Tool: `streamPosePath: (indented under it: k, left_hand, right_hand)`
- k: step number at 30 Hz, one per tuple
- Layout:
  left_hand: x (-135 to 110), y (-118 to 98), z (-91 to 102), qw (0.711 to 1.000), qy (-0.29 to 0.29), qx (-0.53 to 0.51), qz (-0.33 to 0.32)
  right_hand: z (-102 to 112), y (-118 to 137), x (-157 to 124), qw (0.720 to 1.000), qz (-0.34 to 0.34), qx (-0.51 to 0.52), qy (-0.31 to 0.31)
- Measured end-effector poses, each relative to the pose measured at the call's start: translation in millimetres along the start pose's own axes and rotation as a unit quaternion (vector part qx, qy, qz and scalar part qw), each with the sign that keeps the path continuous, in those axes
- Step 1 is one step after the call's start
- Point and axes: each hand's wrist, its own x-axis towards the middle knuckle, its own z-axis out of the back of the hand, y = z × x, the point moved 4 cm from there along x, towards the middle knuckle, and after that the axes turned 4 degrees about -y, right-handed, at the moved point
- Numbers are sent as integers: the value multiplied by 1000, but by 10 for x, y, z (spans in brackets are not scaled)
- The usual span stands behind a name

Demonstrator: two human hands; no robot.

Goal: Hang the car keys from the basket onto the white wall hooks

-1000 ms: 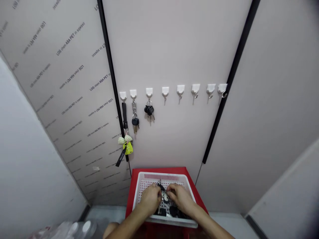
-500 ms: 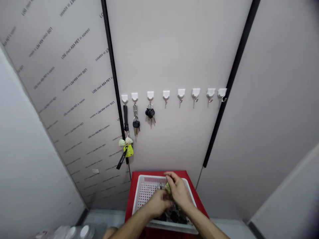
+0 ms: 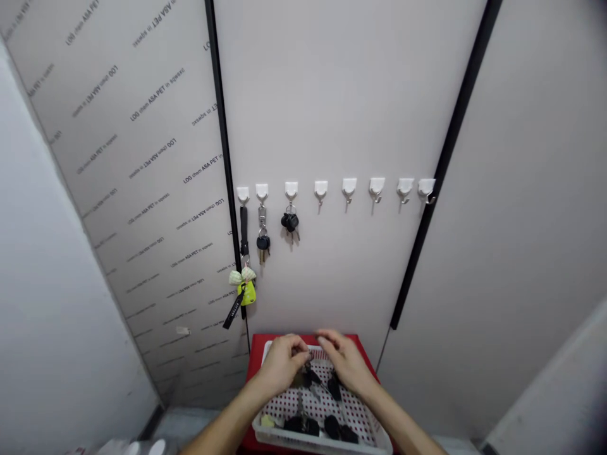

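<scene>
Several black-headed car keys lie loose, flat and separate, on the red-dotted floor of the white plastic basket.

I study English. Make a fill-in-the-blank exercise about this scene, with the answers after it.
The wall has one row of ____ white hooks.
Keys hang from the ____ three hooks.
The white plastic basket on the red stand holds more ____.
The left hand and right hand are above the basket's ____ end.

Answers: eight; leftmost; keys; far.
</scene>
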Motion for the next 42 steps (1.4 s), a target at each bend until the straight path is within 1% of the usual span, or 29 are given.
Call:
streamPosePath:
  k: [2,3,4,5,7,9,12,16,18,20,22,24,26,28,30,32,35,38,42]
  left_hand:
    - [1,-58,30,1000,-13,10,-19]
    - [5,-76,45,1000,-21,6,-19]
    - [13,-90,58,1000,-26,-4,-14]
    - [23,-103,68,1000,-25,-18,-8]
    - [52,-133,86,998,-20,-52,2]
    - [88,-177,113,996,-29,-90,4]
    - [148,-272,129,984,-38,-175,0]
    - [214,-420,54,951,21,-309,-12]
    - [233,-461,15,935,40,-353,-10]
    - [245,-479,-8,927,47,-372,-10]
    - [254,-482,-16,933,48,-356,-6]
    - [273,-496,4,945,40,-326,-2]
    - [311,-547,62,950,25,-311,-5]
    - [373,-658,166,955,-2,-293,-31]
    - [456,-814,306,965,-47,-252,-62]
    - [552,-994,459,972,-103,-191,-86]
    - [719,-1263,648,973,-168,-113,-109]
    - [899,-1473,746,970,-193,-66,-130]
    - [1080,-1600,772,971,-202,-11,-128]
  right_hand:
    - [-130,98,-59,995,21,12,101]
    - [-180,140,-86,990,26,20,138]
    - [-214,173,-104,986,29,29,159]
    - [-229,197,-110,985,32,37,163]
    - [-213,222,-86,989,35,44,135]
    - [-163,234,-22,995,30,42,90]
    - [-78,291,120,997,13,60,41]
    - [-2,437,304,995,-11,100,21]
    - [35,514,367,994,-12,109,9]
    - [79,597,414,996,7,91,-4]
    - [126,689,450,998,36,52,-15]
    - [160,779,489,998,45,31,-4]
    - [190,870,541,998,22,49,16]
    - [242,994,616,996,1,89,13]
    - [326,1151,719,991,3,131,-25]
    - [414,1313,847,984,8,168,-64]
    - [536,1521,1062,970,21,215,-110]
    - [643,1646,1256,956,34,250,-148]
    - [736,1662,1422,949,29,248,-192]
